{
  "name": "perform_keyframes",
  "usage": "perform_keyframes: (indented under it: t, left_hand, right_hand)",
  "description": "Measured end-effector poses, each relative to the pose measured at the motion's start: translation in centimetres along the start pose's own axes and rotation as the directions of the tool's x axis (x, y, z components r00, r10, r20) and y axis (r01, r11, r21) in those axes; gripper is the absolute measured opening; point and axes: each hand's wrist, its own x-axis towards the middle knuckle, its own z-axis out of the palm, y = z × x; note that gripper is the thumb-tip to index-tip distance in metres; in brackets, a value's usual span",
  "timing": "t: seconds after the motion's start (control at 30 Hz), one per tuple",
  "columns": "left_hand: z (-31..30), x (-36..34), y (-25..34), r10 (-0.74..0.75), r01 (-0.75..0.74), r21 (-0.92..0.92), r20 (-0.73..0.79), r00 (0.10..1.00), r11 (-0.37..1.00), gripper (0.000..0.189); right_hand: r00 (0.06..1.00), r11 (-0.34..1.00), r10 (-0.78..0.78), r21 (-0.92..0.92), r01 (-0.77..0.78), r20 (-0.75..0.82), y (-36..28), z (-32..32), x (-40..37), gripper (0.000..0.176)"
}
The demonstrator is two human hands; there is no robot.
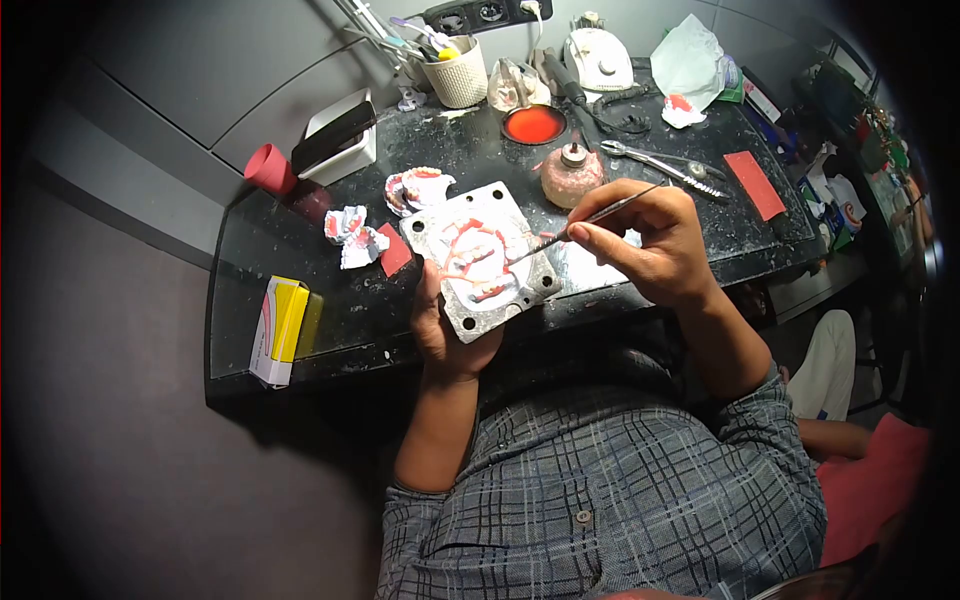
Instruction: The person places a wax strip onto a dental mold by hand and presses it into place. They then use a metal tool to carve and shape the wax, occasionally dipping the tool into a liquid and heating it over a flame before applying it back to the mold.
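My left hand [440,330] grips a square metal dental flask [492,318] by its left and lower side, tilted above the table's front edge. White plaster fills the flask, with pink-red wax and denture teeth [470,258] set in it. My right hand [650,250] pinches a thin metal wax carver [612,208] between thumb and fingers. Its tip points down-left and reaches the plaster near the right side of the wax; whether it touches cannot be made out. Just beyond the flask stand a round spirit burner [573,180] and a plaster model with teeth [418,188].
Left of the flask lie more plaster models [355,238] and a yellow-white box [282,330]. Behind are a dish of red wax [534,124] and a brush cup [458,78]. Metal tools [670,168] and a red wax sheet [755,186] lie right. Another person's red sleeve [880,480] shows.
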Motion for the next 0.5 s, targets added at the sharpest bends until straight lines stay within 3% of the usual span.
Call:
perform_keyframes:
  t: [0.1,0.2,0.33,0.4,0.5]
  left_hand:
    - [-0.13,-0.03,0.03,0.009,-0.009,-0.013,0.009,1.0,1.0,0.075]
    - [0.22,0.04,-0.09,-0.007,0.007,-0.022,0.022,1.0,1.0,0.077]
    - [0.49,0.05,-0.04,0.004,-0.005,0.027,0.027,1.0,1.0,0.078]
    - [0.64,0.09,-0.07,-0.004,0.001,0.043,0.054,0.999,0.999,0.079]
    - [0.35,0.05,-0.03,-0.001,0.0,0.022,0.046,0.999,1.0,0.077]
  right_hand:
    - [0.994,0.993,-0.1,-0.062,0.103,0.048,0.14,-0.25,0.0,0.01]
    - [1.0,1.0,-0.006,-0.018,0.006,0.009,0.16,-0.13,-0.04,0.011]
    - [0.994,0.994,-0.091,-0.05,0.094,0.062,0.25,-0.34,-0.04,0.012]
    - [0.999,0.999,0.027,-0.03,-0.026,0.026,0.06,-0.3,-0.08,0.011]
    - [0.999,1.0,0.013,-0.008,-0.012,0.044,0.17,-0.37,-0.05,0.011]
